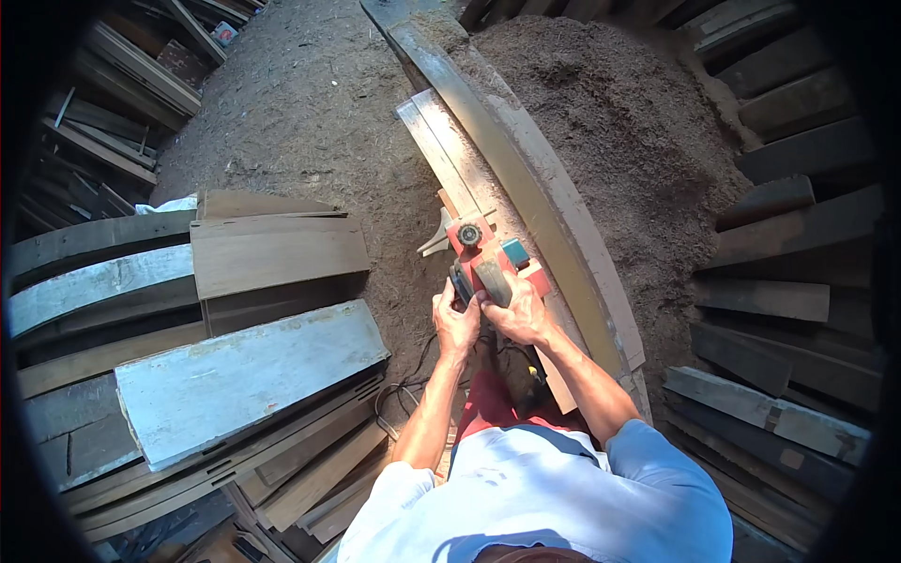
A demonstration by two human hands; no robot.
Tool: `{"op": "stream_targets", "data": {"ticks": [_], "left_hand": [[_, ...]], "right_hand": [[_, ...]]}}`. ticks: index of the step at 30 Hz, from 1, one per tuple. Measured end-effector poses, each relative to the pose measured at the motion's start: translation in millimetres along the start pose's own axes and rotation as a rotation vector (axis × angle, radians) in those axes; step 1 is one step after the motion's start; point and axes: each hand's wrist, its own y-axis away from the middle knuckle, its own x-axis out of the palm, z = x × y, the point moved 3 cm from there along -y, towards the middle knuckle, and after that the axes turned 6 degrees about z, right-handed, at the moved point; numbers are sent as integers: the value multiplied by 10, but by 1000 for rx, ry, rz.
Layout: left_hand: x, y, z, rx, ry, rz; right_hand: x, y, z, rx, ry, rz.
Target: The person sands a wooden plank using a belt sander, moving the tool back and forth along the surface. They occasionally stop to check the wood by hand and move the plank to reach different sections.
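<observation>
A red electric planer with a round black knob lies over a pale wooden board, which runs along a long beam. My left hand is closed around a dark part at the planer's near end. Close beside it, my right hand wraps around a worn grey-brown block-like part, probably the handle. The two thumbs nearly meet between these parts. A teal piece shows on the planer's right side. My fingers and palms hide much of the tool's near end.
The long beam curves past on the right in this view. A heap of shavings lies beyond it. Boards and a pale blue-painted panel are stacked at left; more planks stand at right. A dark cord lies near my legs.
</observation>
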Motion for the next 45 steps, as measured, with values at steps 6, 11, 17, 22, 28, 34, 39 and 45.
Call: {"op": "stream_targets", "data": {"ticks": [6,11,17,22,28,34,39,45], "left_hand": [[-372,-1446,-107,208,3,-9],[-737,-2444,-96,57,208,74],[-607,-2250,-187,36,380,153],[-373,-1457,-95,132,271,85],[-31,-194,-61,165,129,68],[416,1232,456,103,-54,76],[810,2685,574,-24,-108,137],[885,3107,675,19,-50,89]], "right_hand": [[-66,-1332,451,57,4,17],[-4,-2163,858,-69,-116,69],[-74,-1923,826,0,-69,22],[-40,-1279,467,-40,-33,-47],[-43,-68,41,41,-16,-33],[-8,1409,-429,160,-70,56],[56,2768,-1013,66,-37,1],[67,3133,-1003,124,-56,13]]}}
